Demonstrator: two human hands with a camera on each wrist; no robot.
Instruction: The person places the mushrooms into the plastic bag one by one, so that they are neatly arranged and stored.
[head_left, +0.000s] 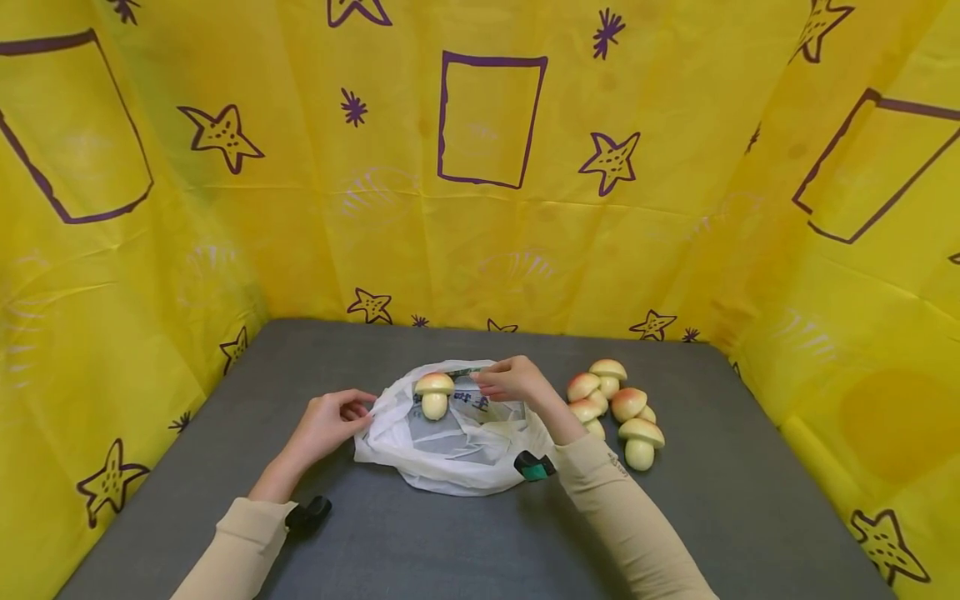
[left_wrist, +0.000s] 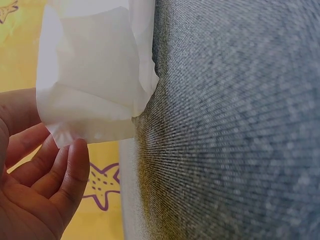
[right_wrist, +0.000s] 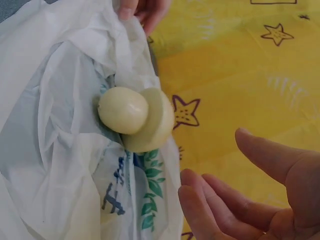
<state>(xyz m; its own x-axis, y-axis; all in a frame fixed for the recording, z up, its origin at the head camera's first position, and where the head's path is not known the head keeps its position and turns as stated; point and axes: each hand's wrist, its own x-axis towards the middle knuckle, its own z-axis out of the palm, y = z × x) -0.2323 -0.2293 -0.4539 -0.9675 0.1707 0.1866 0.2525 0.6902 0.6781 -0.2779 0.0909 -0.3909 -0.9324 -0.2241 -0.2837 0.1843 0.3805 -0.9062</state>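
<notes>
A white plastic bag [head_left: 450, 479] with dark and green print lies with its mouth spread wide on the grey table. Inside it, toward the far side, sits one toy mushroom [head_left: 434, 396] with a pale stem and a reddish-yellow cap. My left hand [head_left: 330, 423] pinches the bag's left rim; the left wrist view shows white film [left_wrist: 90, 100] between thumb and fingers. Over the bag's far right part is my right hand [head_left: 517, 381], just right of the mushroom. Its thumb and fingers stand apart with nothing between them in the right wrist view [right_wrist: 245, 200].
Several more toy mushrooms [head_left: 641, 442] lie in a cluster on the table to the right of the bag, beside my right forearm. Yellow cloth [head_left: 480, 242] with purple drawings hangs behind the table and on both sides.
</notes>
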